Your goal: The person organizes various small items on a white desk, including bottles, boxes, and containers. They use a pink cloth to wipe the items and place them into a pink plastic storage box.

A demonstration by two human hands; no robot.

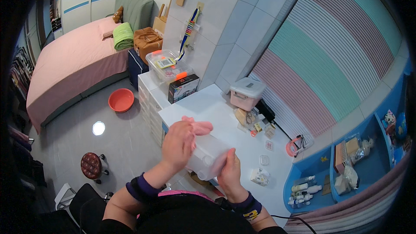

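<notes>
A translucent whitish plastic box (208, 152) is held tilted in front of my body, over the near edge of the white desk (203, 104). My right hand (229, 172) grips its right side, with the thumb up along the wall. At the box's upper left, my left hand (177, 145) is closed on a soft pink cloth (200, 127), which bunches out past the fingers and lies against the box. Part of the cloth is hidden under the left hand. Dark bands wrap both my wrists.
A lidded clear bin (248, 94) and small items sit at the desk's back. A black box (183, 88) and an orange-latched bin (167, 67) stand on the white drawers. Blue shelves (342, 177) are at right. A stool (92, 166) and red basin (121, 100) are on the floor.
</notes>
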